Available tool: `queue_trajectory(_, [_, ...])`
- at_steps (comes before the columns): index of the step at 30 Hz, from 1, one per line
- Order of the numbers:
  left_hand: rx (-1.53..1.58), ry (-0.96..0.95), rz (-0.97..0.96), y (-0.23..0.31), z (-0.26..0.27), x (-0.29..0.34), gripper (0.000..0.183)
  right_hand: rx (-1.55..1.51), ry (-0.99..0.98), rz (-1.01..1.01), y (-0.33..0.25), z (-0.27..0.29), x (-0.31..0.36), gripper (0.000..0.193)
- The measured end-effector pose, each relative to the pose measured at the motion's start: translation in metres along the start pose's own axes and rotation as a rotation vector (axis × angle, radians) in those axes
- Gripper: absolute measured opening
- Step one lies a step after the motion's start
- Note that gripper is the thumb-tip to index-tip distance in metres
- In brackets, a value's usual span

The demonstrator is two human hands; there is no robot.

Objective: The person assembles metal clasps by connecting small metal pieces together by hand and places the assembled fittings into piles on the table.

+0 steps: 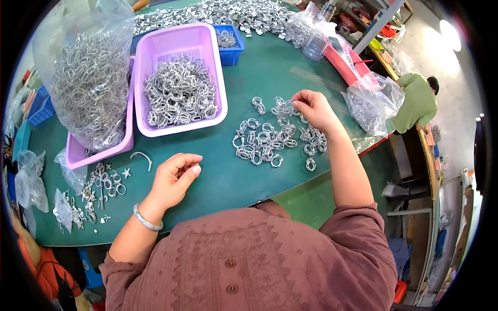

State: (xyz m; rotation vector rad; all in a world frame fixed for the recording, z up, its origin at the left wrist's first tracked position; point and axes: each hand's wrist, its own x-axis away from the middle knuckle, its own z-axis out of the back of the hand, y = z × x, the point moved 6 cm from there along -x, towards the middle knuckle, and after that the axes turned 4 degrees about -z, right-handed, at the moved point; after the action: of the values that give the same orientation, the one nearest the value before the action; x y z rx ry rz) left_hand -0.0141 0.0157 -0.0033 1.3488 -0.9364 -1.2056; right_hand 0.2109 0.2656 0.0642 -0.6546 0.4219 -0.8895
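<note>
My right hand point(314, 108) is over the loose pile of silvery metal rings point(265, 141) on the green table. Its thumb and forefinger pinch at a ring point(283, 107) on the pile's far edge; the fingertips partly cover the contact. Well to the left, my left hand point(175, 177) hovers low over the table or rests on it, fingers curled and thumb alongside. Nothing shows at its fingertips, and the palm side is hidden. Beyond it stands a pink-lilac plastic basket point(222, 98), with a heap of similar rings point(181, 93) inside.
A clear bag of rings point(85, 88) stands in a second lilac basket point(101, 155). Small metal pieces point(207, 14) cover the far edge, by a blue bin point(231, 56). A curved metal piece point(142, 158) and star charms point(126, 173) lie left. Another person point(415, 101) is at right.
</note>
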Motion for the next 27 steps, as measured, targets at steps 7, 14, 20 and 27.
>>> queue_trajectory(7, [-0.059, -0.022, -0.01, -0.001, -0.002, 0.001, 0.019, -0.127, -0.038, -0.081, 0.01, -0.001, 0.0, 0.012])
queue_trajectory(14, [-0.083, -0.044, -0.001, -0.004, 0.0, 0.001, 0.02, -0.612, -0.21, -0.121, -0.02, -0.02, 0.012, 0.012])
queue_trajectory(20, [0.17, 0.016, 0.037, -0.001, 0.0, 0.003, 0.031, -0.927, -0.489, -0.168, -0.081, -0.102, 0.037, 0.015])
queue_trajectory(27, [0.381, 0.146, -0.03, 0.01, 0.013, -0.002, 0.031, -1.104, -0.668, -0.181, -0.121, -0.163, 0.049, 0.016])
